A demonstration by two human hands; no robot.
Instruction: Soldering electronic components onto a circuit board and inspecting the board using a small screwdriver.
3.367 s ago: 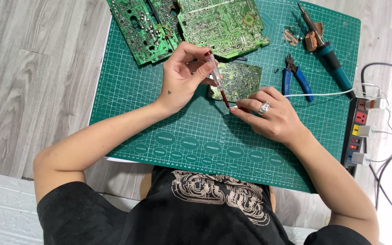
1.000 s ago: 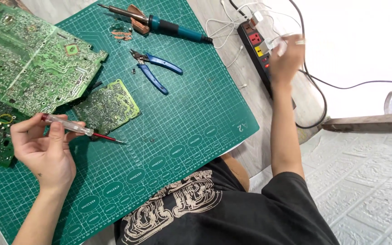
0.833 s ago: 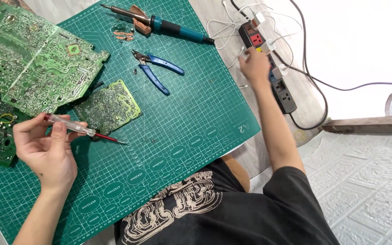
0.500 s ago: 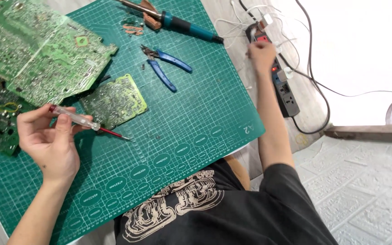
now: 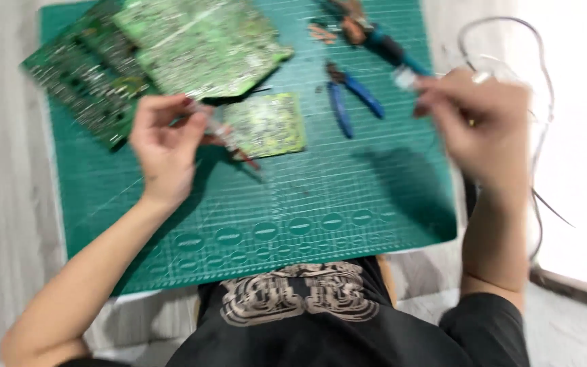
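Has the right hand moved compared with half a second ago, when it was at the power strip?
Yes. The right hand has come back from the strip toward the green cutting mat; it now hangs over the mat's right edge, near the blue-handled pliers.

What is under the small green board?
The small green board lies flat on the green cutting mat. Its top edge tucks under a bigger circuit board. Whatever is on the small board's underside is hidden, because it faces down.

Whole shot's motion-smeared. My right hand (image 5: 480, 126) is a blur, so I can't tell what the small white thing (image 5: 404, 77) at its fingertips is. Soldering iron (image 5: 375, 34) at the cutting mat's (image 5: 321, 204) far edge gets cut off by the top edge.
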